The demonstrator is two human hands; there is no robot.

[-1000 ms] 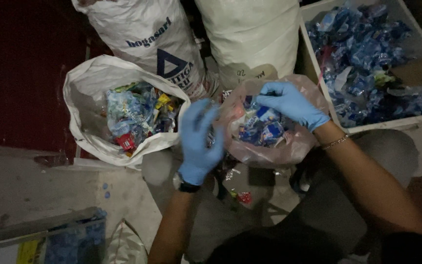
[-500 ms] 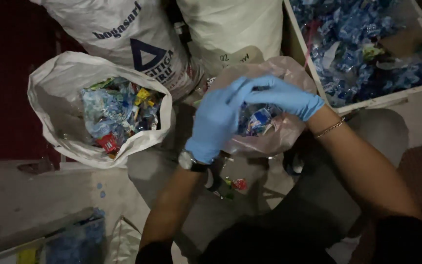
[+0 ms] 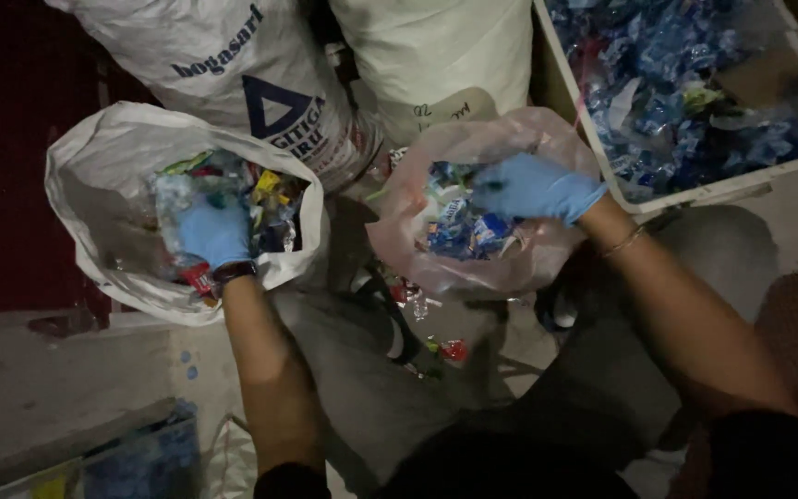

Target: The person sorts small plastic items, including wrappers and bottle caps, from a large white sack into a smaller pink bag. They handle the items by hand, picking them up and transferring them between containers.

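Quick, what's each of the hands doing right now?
Left hand: down inside the white bag among the mixed wrappers; grip cannot be told.
Right hand: inside the pink bag, on blue wrappers; grip cannot be told.

Two big white sacks stand at the top, one with dark blue print [image 3: 233, 83] and a plainer one [image 3: 436, 65] just beside it. A white box [image 3: 695, 189] at the right is full of blue scraps. Small red bits [image 3: 453, 349] lie on the grey floor [image 3: 66, 370].
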